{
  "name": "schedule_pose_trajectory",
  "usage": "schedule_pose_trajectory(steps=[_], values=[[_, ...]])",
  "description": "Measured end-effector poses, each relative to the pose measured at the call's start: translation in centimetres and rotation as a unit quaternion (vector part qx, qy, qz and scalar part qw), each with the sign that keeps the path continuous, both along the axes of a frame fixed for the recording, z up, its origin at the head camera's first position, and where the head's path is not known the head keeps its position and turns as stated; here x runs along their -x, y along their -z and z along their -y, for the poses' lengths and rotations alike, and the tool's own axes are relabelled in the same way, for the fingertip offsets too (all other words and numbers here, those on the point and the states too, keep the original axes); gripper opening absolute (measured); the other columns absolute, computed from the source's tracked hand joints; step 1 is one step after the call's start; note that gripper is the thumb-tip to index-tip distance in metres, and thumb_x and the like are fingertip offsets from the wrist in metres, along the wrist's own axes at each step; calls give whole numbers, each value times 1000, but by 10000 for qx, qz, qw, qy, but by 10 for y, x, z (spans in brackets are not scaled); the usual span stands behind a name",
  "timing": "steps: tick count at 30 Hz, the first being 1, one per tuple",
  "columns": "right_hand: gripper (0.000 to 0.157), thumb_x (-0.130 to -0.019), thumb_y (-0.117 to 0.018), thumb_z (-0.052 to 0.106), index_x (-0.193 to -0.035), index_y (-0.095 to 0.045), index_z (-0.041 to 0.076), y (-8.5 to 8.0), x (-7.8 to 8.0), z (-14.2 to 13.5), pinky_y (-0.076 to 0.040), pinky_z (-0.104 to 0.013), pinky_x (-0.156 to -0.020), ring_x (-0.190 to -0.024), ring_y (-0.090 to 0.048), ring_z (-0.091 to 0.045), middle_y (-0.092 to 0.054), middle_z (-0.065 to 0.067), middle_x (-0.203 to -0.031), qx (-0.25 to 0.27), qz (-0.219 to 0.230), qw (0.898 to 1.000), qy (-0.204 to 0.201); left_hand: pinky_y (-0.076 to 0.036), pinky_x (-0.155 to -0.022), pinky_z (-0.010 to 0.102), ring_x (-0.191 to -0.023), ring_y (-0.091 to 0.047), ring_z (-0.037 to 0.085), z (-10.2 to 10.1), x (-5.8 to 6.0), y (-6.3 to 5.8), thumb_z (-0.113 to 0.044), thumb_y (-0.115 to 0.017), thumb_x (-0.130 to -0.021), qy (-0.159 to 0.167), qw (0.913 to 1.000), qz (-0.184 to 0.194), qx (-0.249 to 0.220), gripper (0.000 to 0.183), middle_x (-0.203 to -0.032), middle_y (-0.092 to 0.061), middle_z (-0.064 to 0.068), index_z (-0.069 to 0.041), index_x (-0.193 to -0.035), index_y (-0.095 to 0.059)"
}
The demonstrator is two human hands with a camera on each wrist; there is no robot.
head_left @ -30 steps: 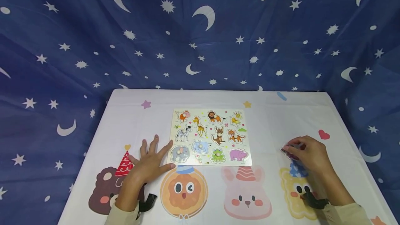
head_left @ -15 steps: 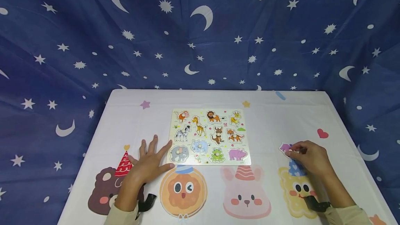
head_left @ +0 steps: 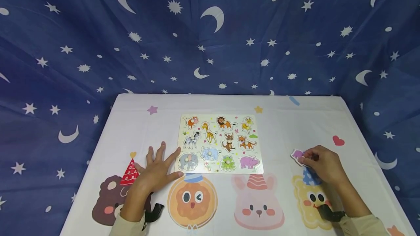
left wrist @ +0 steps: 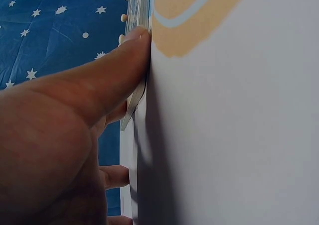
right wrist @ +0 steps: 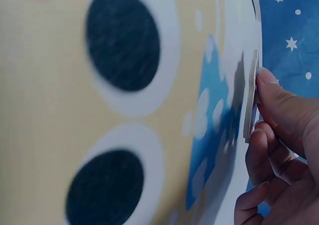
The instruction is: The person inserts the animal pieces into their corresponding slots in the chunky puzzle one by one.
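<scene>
At the right of the head view my right hand (head_left: 323,164) pinches a purple hippo puzzle piece (head_left: 296,154) between thumb and fingers. The piece is tilted, with a white edge; in the right wrist view the hippo piece (right wrist: 251,98) shows edge-on, its shadow on the cloth. My left hand (head_left: 155,174) rests with spread fingers at the lower left corner of a wooden animal puzzle board (head_left: 201,170). In the left wrist view the thumb lies along the edge of the board (left wrist: 133,98). Knobbed animals fill the board; the purple hippo picture (head_left: 249,162) has no knob.
A white tablecloth (head_left: 275,130) with printed cartoon faces covers the table. Behind it hangs a dark blue curtain (head_left: 183,65) with moons and stars. Black wrist devices (head_left: 154,213) sit at both wrists.
The right hand turned the hippo piece so its purple face shows, and moved it slightly left. The left hand and the board stayed in place.
</scene>
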State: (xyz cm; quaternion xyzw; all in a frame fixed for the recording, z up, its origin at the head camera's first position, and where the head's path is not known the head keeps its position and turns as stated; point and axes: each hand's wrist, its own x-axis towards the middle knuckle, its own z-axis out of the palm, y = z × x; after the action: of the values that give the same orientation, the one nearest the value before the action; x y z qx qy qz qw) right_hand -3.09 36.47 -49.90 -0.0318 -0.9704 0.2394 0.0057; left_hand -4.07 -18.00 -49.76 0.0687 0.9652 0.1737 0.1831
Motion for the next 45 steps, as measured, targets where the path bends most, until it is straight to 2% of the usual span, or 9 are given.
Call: schedule_pose_trajectory(steps=[4,8,15,24,32,45], values=[[19,-83,-86,22,-88,-74,8,-3,3,9,-45,-20,-58,-74,-52,-16,-63,-3,-82,19,-173,9998,-140,7,-88,96,-148,7,66,0,0,-1,-56,-74,-86,-10,10000,4,-14,85,-171,-4,24,-35,-159,-35],[18,-83,-86,22,-89,-74,9,-5,7,21,-45,-19,-60,-75,-51,-14,-63,-2,-84,190,-148,9993,-297,8,-88,96,-148,7,66,0,0,-2,-55,-74,-86,-44,10000,24,-37,85,-171,-4,24,-35,-159,-36],[15,-80,-88,18,-85,-74,14,-6,12,41,-41,-20,-57,-71,-48,-9,-58,2,-78,397,-255,9969,-628,7,-89,96,-148,6,66,1,0,-3,-56,-74,-87,-29,10000,38,18,84,-171,-4,24,-36,-159,-35],[16,-78,-90,17,-84,-75,14,-5,20,69,-44,-21,-61,-73,-50,-12,-58,5,-78,531,-186,9937,-974,4,-88,97,-148,2,67,-1,-2,-4,-56,-75,-85,-20,10000,-45,1,85,-170,-8,25,-35,-158,-37],[17,-77,-90,20,-81,-73,20,-1,26,90,-43,-21,-63,-73,-51,-9,-59,9,-79,648,-138,9849,-1598,6,-88,96,-148,6,66,1,-2,-1,-56,-73,-87,14,10000,-12,-1,84,-171,-5,24,-35,-159,-36],[20,-76,-90,22,-79,-71,23,2,30,132,-42,-20,-63,-73,-50,-8,-58,8,-81,927,432,9725,-2093,7,-88,96,-149,7,66,0,0,-1,-56,-73,-87,13,10000,30,-14,85,-171,-4,24,-36,-159,-35]])
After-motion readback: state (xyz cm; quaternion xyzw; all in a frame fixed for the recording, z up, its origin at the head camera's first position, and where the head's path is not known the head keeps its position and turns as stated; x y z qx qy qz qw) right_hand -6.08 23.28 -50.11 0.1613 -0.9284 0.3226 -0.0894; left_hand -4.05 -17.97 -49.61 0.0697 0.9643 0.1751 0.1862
